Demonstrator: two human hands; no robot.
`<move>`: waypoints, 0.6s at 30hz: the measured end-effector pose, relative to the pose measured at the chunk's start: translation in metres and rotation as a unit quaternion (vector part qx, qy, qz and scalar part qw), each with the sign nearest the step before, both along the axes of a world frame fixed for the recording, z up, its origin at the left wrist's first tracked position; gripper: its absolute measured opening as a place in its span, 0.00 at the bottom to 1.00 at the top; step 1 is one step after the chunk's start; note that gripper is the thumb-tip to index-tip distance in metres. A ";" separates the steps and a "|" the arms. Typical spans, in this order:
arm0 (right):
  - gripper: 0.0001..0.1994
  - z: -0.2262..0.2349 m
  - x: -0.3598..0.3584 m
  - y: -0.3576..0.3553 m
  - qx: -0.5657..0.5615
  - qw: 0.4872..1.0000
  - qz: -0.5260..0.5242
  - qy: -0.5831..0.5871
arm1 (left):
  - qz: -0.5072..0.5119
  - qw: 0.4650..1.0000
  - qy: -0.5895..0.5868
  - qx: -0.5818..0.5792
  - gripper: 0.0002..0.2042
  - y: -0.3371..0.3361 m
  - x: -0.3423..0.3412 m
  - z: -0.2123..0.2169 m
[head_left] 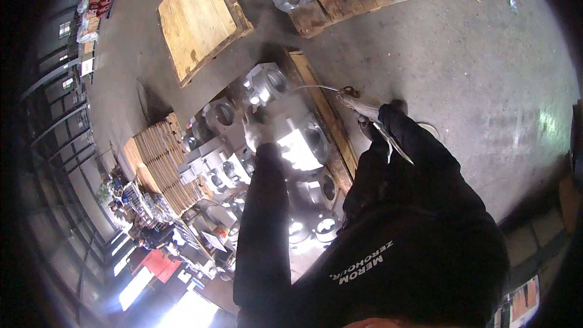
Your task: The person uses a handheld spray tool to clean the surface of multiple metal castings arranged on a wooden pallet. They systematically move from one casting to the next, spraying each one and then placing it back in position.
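Observation:
My right hand point(363, 108), in a pale glove, is closed around a tool with a thin, curved metal tube point(319, 87). The tube points left over the castings, and a pale hose-like length point(396, 144) hangs below the hand. My left hand point(254, 135) is reached forward among the silver metal castings, beside a large block-shaped casting point(300, 146) with a round bore. Its fingers are blurred, and whether they grip a casting does not show. Another casting point(265, 83) with a round opening sits just beyond that hand.
Several castings stand on a wooden pallet, its side board point(328, 118) on the right. A plywood-topped pallet point(197, 21) lies ahead. More castings rest on a second pallet point(331, 9). Stacked brown sheets point(161, 161) stand at the left. Concrete floor point(480, 79) spreads to the right.

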State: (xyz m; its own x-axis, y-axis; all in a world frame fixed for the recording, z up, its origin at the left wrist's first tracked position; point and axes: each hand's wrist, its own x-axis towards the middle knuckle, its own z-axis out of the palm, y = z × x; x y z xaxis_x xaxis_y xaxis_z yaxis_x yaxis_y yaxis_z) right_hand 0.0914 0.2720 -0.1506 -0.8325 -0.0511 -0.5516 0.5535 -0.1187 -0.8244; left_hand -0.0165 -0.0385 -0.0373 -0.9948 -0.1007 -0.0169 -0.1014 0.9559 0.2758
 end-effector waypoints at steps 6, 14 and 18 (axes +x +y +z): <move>0.21 0.051 0.010 0.029 -0.056 0.987 0.010 -0.153 | -0.008 0.999 0.036 -0.024 0.24 -0.007 0.008 0.003; 0.17 0.006 0.017 0.030 0.126 0.978 0.161 0.051 | -0.011 0.999 0.020 0.028 0.24 -0.003 0.003 0.005; 0.17 -0.028 0.021 0.024 0.138 0.977 0.157 0.043 | -0.026 0.999 0.028 -0.022 0.24 -0.006 0.003 0.004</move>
State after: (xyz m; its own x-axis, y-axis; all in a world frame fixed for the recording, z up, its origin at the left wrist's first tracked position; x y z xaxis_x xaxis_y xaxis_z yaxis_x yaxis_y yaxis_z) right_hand 0.1128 0.2961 -0.1789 -0.8439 -0.1699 -0.5090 0.4539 0.2798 -0.8460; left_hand -0.0140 -0.0444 -0.0335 -0.9980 -0.0479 0.0417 -0.0367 0.9706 0.2380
